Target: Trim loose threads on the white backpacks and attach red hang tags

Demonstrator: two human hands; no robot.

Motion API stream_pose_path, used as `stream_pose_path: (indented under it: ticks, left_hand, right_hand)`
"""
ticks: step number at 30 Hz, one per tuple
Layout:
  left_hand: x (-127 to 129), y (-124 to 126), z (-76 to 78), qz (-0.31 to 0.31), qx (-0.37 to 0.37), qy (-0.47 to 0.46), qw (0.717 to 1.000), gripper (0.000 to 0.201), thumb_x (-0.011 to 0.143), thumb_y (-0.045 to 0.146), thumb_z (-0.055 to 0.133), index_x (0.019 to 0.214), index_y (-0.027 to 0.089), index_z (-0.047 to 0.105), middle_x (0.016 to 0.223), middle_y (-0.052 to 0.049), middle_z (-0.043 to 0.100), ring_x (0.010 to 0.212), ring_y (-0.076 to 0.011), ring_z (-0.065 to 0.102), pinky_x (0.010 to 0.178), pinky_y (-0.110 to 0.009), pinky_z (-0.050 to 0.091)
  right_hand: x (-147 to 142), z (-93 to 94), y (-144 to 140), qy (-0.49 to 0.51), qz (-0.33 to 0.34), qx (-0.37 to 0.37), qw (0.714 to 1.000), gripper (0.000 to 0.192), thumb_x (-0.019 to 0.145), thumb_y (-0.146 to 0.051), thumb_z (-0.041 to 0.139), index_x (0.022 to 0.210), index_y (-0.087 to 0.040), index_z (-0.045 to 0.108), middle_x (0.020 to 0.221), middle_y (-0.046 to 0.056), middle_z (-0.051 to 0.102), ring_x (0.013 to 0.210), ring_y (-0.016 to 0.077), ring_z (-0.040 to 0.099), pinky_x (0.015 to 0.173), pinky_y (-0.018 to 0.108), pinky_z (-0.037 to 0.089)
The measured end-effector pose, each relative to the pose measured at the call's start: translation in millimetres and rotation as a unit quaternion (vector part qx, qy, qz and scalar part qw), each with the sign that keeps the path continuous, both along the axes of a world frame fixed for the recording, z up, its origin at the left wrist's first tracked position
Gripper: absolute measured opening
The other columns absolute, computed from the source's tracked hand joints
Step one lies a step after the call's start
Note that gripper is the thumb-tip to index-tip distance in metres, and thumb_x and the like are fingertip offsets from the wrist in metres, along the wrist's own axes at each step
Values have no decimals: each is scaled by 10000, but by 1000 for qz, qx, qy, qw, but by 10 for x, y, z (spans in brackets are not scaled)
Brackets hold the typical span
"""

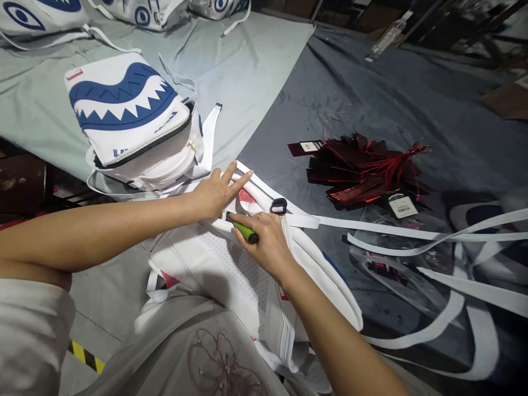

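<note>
The white backpack under the hands looks like smooth faux leather with a perforated mesh panel. The green tool has a matt plastic handle. The red hang tags shine like metallic foil. The grey table cover is creased, slightly glossy cloth.

bag workshop: backpacks, hang tags

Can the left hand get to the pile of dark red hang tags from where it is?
Probably not without moving. The left hand lies flat on the white backpack, and the right hand, gripping a green-handled tool, sits between it and the red hang tags.
</note>
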State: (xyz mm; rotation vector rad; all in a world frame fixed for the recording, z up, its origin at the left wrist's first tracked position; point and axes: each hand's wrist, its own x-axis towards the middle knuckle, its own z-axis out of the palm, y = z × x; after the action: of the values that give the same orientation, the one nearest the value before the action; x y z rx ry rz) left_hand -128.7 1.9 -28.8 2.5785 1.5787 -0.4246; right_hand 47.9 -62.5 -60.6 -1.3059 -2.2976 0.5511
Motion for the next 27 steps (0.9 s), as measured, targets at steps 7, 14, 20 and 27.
stream_pose_path:
  ticks: [7, 14, 20, 27]
  left_hand:
    - [-134, 33, 140, -30, -68, -32, 997, 1092, 792, 170, 655, 1595, 289, -76, 1674, -177, -69, 1423, -388, 345, 1071, -440, 438]
    - [-267, 93, 117, -30, -99, -80, 991, 1089, 792, 115, 588, 1577, 343, -132, 1655, -164, -205, 1444, -385, 346, 1078, -425, 426]
    - [-162, 41, 237, -6, -97, -28, 995, 1087, 816, 91, 595, 1574, 352, -139, 1646, -186, -219, 1446, -376, 359, 1029, -395, 469]
    - [-169, 67, 402, 22, -161, 52, 985, 1147, 820, 144, 620, 1537, 387, -243, 1577, -208, 227, 1000, -263, 692, 764, -306, 520]
  right_hand:
    - [64, 3, -31, 34, -1, 2, 999, 279, 877, -210, 700, 1152, -222, 747, 818, 27, 689, 816, 196, 595, 839, 375, 383]
    - [133, 30, -92, 41, 3, 28, 999, 260, 875, -198, 698, 1131, -202, 746, 832, 23, 703, 810, 188, 592, 827, 373, 378]
    - [98, 61, -118, 37, 5, 43, 998, 254, 834, -166, 712, 1081, -201, 760, 731, 6, 641, 762, 176, 567, 801, 359, 355]
    - [29, 73, -101, 42, 12, 48, 998, 237, 822, -149, 713, 1046, -199, 772, 719, 9, 637, 773, 178, 547, 810, 351, 344]
